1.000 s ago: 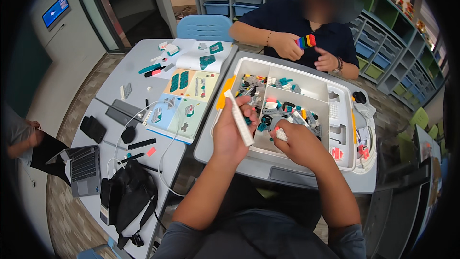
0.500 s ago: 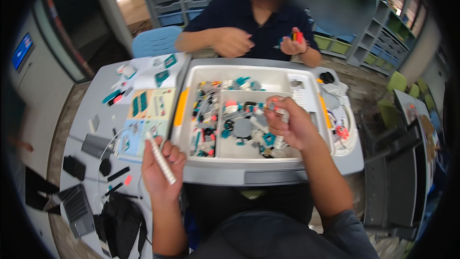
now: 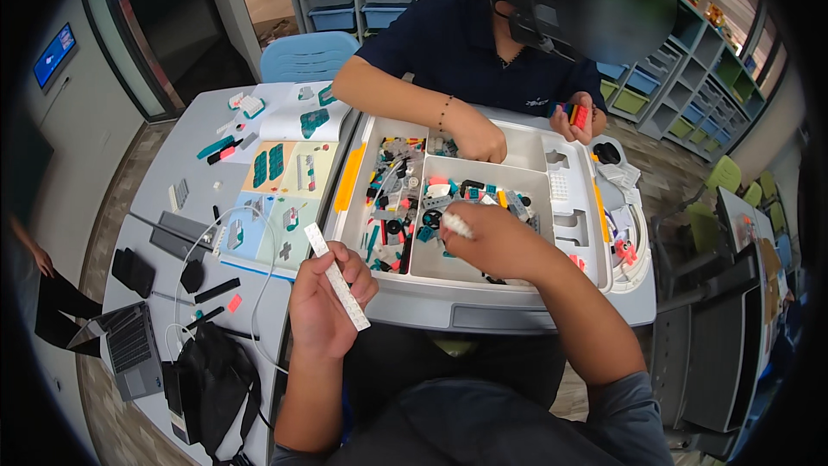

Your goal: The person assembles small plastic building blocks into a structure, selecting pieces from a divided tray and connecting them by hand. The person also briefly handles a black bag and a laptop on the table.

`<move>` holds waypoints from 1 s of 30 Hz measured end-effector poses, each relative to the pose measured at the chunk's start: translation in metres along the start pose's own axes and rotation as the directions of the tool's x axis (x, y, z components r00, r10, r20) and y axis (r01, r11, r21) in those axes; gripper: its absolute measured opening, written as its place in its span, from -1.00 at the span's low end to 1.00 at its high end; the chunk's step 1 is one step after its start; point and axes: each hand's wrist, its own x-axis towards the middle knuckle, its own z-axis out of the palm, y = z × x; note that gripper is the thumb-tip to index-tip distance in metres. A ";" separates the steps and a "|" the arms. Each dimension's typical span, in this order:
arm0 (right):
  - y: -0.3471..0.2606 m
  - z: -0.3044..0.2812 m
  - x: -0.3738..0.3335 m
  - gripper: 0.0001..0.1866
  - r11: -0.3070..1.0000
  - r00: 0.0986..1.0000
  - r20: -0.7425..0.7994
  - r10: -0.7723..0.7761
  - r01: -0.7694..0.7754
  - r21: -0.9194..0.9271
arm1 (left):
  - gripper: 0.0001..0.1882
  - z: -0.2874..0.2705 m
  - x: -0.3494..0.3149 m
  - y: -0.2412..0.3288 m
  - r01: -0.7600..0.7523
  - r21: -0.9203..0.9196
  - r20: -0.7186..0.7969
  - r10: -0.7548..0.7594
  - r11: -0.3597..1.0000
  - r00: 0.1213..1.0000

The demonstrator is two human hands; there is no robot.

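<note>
My left hand [image 3: 319,315] is closed round a long white studded building beam [image 3: 345,291], held tilted in front of the tray's near left corner. Over the large compartment of the white sorting tray [image 3: 440,290], my right hand [image 3: 500,246] is closed with a small white studded piece [image 3: 455,224] at its fingers. Loose grey, teal, black and coral building pieces [image 3: 517,203] lie under and around that hand. The left compartment holds more mixed pieces [image 3: 395,198]. Part of the large compartment is hidden by my right hand and forearm.
A co-worker's hand [image 3: 479,138] reaches into the far compartment; their other hand holds a red and multicoloured brick stack [image 3: 580,116]. Left of the tray lie an open instruction booklet [image 3: 302,160], a white cable [image 3: 252,315], a black bag [image 3: 216,388] and a laptop [image 3: 134,354].
My right hand has lowered toward the large compartment and moved left. My left hand still holds the beam, now further right. The co-worker's hand has gone down into the tray's far compartment.
</note>
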 end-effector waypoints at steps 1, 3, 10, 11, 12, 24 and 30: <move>-0.010 -0.003 0.001 -0.60 0.991 0.985 0.124 0.123 -0.115 -0.073 | -0.81 0.000 -0.001 0.000 -0.010 0.024 -0.020 0.011 1.000 1.000; -0.004 0.006 0.010 -0.57 0.980 0.940 0.301 0.159 -0.115 -0.160 | -0.82 -0.002 -0.004 -0.001 -0.020 0.056 -0.050 0.023 0.998 0.998; 0.016 0.029 0.035 -0.61 0.948 0.867 0.435 0.242 -0.117 -0.295 | -0.82 -0.004 -0.005 -0.005 -0.019 0.098 -0.071 0.026 0.995 0.997; 0.019 0.030 0.038 -0.62 0.947 0.866 0.439 0.238 -0.106 -0.305 | -0.82 -0.005 -0.004 -0.005 -0.015 0.099 -0.071 0.023 0.995 0.997; 0.020 0.030 0.039 -0.62 0.950 0.869 0.438 0.231 -0.104 -0.296 | -0.82 -0.003 -0.004 -0.004 -0.018 0.106 -0.074 0.026 0.994 0.997; 0.033 0.025 0.043 -0.65 0.749 0.732 0.644 0.223 -0.552 0.368 | -0.81 -0.007 0.001 0.003 -0.004 0.064 -0.090 0.009 0.998 0.996; 0.034 0.026 0.041 -0.65 0.529 0.693 0.691 0.205 -0.672 0.518 | -0.80 -0.012 0.005 0.003 0.009 0.048 -0.069 -0.006 0.999 0.998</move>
